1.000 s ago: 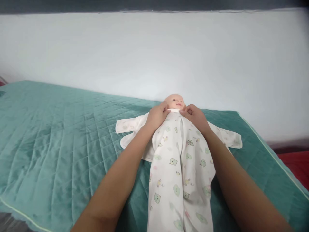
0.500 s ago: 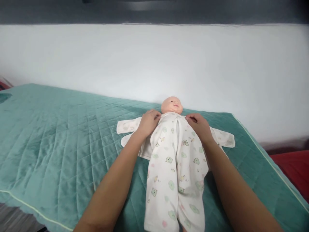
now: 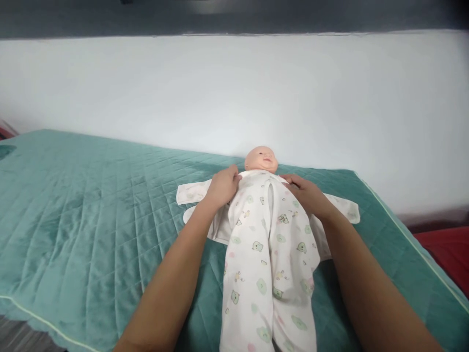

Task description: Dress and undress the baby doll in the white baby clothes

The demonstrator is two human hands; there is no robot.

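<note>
A baby doll lies on its back, its bare head (image 3: 261, 159) at the far end. White baby pants (image 3: 256, 244) with green and pink prints lie over its front, from just below the neck down past the bottom of the view. Under them a white long-sleeved baby top (image 3: 194, 192) is spread with both sleeves out. My left hand (image 3: 224, 187) is closed on the left corner of the pants' upper edge. At the opposite corner, my right hand (image 3: 307, 194) has its thumb and forefinger on the cloth. The doll's body is covered.
A green quilted cover (image 3: 110, 220) with pale edging spreads beneath the doll. Just behind the head rises a white wall (image 3: 220, 93), with a dark band along its top. Something red (image 3: 445, 252) stands beyond the right edge.
My left hand has shifted slightly left. My right hand has moved a little right and its fingers lie flatter. The pants look slightly wider across the legs; the doll's head has stayed put.
</note>
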